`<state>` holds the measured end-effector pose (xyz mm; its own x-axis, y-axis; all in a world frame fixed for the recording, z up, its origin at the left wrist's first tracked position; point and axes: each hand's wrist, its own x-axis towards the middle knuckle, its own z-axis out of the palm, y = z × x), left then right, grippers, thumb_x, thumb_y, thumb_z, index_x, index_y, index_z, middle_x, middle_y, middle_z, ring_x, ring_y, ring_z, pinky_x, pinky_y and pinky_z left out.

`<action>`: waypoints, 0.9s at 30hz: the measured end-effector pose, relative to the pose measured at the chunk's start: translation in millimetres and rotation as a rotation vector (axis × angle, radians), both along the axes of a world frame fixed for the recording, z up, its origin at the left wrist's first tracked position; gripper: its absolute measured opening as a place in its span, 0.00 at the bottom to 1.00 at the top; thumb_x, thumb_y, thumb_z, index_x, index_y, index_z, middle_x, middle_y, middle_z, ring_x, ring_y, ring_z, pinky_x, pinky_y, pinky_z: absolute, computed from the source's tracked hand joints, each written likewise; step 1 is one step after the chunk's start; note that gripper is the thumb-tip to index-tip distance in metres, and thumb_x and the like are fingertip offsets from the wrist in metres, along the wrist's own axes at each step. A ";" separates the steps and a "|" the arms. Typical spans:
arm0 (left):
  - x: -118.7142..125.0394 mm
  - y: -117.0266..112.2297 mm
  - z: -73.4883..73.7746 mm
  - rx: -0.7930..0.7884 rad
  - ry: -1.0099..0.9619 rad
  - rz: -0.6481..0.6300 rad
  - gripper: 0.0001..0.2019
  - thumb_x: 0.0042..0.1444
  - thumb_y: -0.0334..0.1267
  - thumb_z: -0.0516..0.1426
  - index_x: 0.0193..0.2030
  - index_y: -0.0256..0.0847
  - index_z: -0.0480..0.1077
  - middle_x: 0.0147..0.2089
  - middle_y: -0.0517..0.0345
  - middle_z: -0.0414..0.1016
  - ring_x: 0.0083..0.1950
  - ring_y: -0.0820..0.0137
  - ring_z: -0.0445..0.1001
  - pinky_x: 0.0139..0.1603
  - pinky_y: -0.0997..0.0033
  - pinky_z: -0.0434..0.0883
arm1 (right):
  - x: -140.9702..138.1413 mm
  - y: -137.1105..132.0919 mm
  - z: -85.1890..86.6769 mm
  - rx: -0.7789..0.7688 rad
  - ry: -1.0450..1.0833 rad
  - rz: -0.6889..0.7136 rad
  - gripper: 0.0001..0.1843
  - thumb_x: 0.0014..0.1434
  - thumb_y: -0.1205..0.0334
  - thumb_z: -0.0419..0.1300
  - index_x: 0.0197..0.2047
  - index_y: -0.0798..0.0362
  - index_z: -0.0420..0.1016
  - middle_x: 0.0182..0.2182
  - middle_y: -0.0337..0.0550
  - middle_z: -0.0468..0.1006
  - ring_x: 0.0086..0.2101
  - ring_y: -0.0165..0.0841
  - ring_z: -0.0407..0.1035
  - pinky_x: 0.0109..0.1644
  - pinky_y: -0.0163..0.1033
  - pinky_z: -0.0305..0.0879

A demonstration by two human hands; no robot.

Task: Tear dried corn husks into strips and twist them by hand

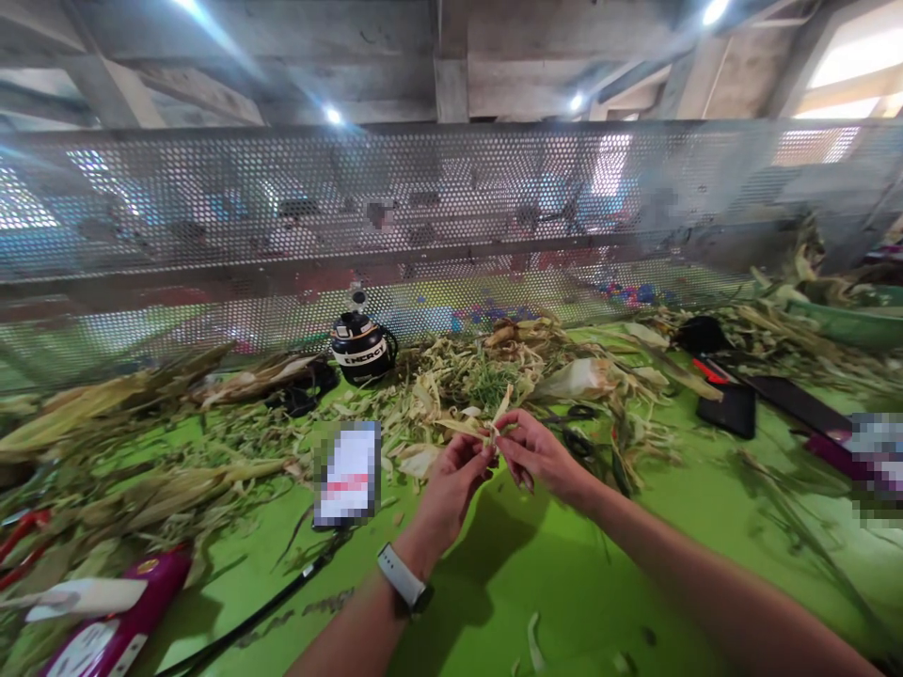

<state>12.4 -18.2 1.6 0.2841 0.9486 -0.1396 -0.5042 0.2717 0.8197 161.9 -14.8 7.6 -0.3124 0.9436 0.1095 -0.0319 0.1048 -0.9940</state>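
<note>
- one pale husk strip (503,404) sticks up above the green table (585,602)
- the left hand (455,475) pinches its base between thumb and fingers
- the right hand (542,456) pinches it too, just beside the left
- husk scraps (458,376) lie heaped beyond

**A black jar (363,353) before a perforated screen (423,188)**

The jar, which carried the word "ENERGY", stood upright left of the frame's centre. Behind it, the grey screen crossed the whole picture, and the things beyond it were blurred. At the top there were concrete beams (451,89) and bright lamps (333,116). Left of the centre lay a flat device (349,475) with a white, pixelated face; a black cable (278,596) ran from near it toward the lower edge. In the lower left were a magenta object (162,572) and a red-handled tool (24,545). At the right were a black flat object (728,411) and a green basin (847,322).
</note>
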 end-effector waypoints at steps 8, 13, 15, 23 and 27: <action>0.5 -0.3 -3.5 0.072 -0.028 -0.005 0.11 0.42 0.34 0.66 0.33 0.39 0.71 0.31 0.62 0.72 0.31 0.77 0.69 0.36 0.78 0.66 | -3.9 3.0 -4.7 -0.020 0.040 -0.059 0.22 0.52 0.42 0.59 0.32 0.52 0.59 0.14 0.28 0.69 0.12 0.23 0.62 0.15 0.28 0.61; 1.5 -2.4 -4.4 0.117 0.003 -0.022 0.08 0.46 0.37 0.63 0.33 0.40 0.71 0.32 0.61 0.71 0.31 0.76 0.68 0.34 0.77 0.66 | -7.7 0.2 -7.3 -0.070 0.003 -0.115 0.23 0.52 0.39 0.58 0.33 0.52 0.59 0.11 0.27 0.68 0.09 0.24 0.59 0.11 0.28 0.55; 2.5 -3.0 -4.0 0.145 0.091 -0.006 0.09 0.46 0.39 0.64 0.33 0.40 0.70 0.31 0.61 0.71 0.31 0.76 0.68 0.32 0.77 0.65 | -8.7 0.0 -9.1 -0.062 -0.004 -0.123 0.23 0.51 0.39 0.57 0.32 0.51 0.58 0.11 0.27 0.67 0.08 0.24 0.58 0.10 0.28 0.54; -1.7 7.3 -8.5 0.170 0.256 0.210 0.13 0.44 0.42 0.64 0.33 0.37 0.69 0.28 0.60 0.73 0.30 0.73 0.70 0.33 0.75 0.65 | -5.3 2.7 -13.4 0.239 -0.353 -0.274 0.16 0.58 0.48 0.55 0.37 0.52 0.65 0.19 0.33 0.68 0.18 0.27 0.63 0.21 0.32 0.60; -6.3 12.3 -13.3 0.296 0.407 0.300 0.09 0.47 0.40 0.62 0.33 0.38 0.70 0.29 0.59 0.73 0.31 0.71 0.69 0.34 0.73 0.65 | -2.4 -6.0 -9.4 0.717 -0.865 -0.300 0.11 0.63 0.61 0.51 0.33 0.52 0.73 0.29 0.45 0.73 0.31 0.34 0.67 0.34 0.38 0.62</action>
<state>6.1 -5.9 -11.7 -0.0235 0.9945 0.1016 -0.1521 -0.1040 0.9829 159.5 -20.9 -1.8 -0.3186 0.8006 0.5076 0.7500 0.5404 -0.3816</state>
